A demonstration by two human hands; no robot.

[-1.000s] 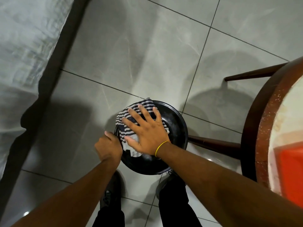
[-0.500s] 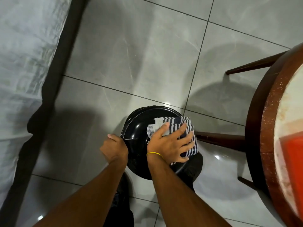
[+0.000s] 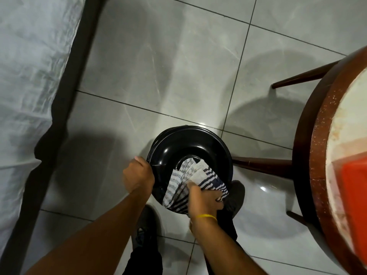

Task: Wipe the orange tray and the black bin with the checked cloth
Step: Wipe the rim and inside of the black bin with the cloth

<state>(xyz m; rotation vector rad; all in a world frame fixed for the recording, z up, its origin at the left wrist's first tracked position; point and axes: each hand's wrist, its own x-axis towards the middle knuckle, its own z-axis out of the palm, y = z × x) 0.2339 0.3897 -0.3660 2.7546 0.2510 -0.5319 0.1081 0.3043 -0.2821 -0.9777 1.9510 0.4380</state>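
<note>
- black plastic bin sits on the grey tiled floor, beside a dark wooden leg of the round bench; glossy inner wall is in view, so the mouth looks tipped up toward the camera
- step in hand, my read: wiping the bin; the tray part can't be judged from here
- checked cloth lies bunched over the bin's near rim, part inside, part hanging out
- right hand grip: fingers curled tight, pinching the cloth's near end; yellow band on that wrist
- left hand grip: closed on the bin's left rim, bracing it
- orange tray is up on the bench at the right edge, well apart from the bin, only partly in frame
- next move likely needs: cloth pressed flat on the inner wall and swept round, left hand holding the bin against spin
- risk: light bin may slide on the slick tile
</note>
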